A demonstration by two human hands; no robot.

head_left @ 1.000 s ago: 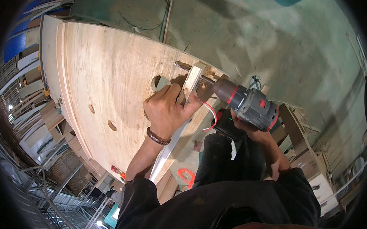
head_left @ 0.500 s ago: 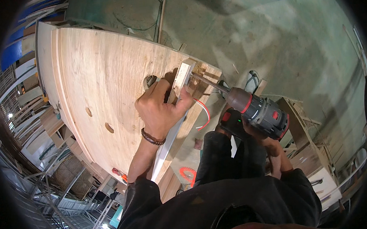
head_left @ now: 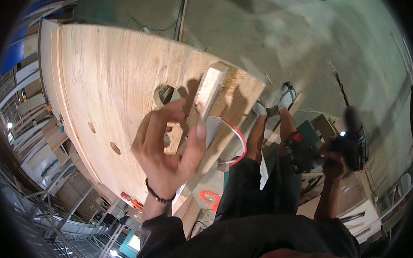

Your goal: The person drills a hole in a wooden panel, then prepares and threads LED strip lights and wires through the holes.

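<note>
My left hand (head_left: 165, 151) hovers over a large pale plywood panel (head_left: 107, 73), thumb and fingers apart with nothing between them. Just beyond its fingertips, a light wooden strip (head_left: 210, 88) lies along the panel's right side, with a white length running back from it. Red and white wires (head_left: 242, 143) curl out beside the strip. At the right, away from the panel, my right hand (head_left: 335, 166) grips a black cordless drill (head_left: 356, 143). Its long spiral bit (head_left: 340, 87) points away from me. A round hole (head_left: 165, 94) in the panel shows beyond my left hand.
Sawdust (head_left: 232, 84) covers the panel's far right corner. An orange coiled hose (head_left: 211, 200) hangs by the near edge, close to red-handled pliers (head_left: 132, 200). A wooden box-like piece (head_left: 338, 194) stands below the drill. A cable (head_left: 158, 28) lies on the floor beyond the panel.
The drill has swung right, its bit drawn away from the wooden strip. My left hand has let go of the strip and moved back toward me, fingers opening.
</note>
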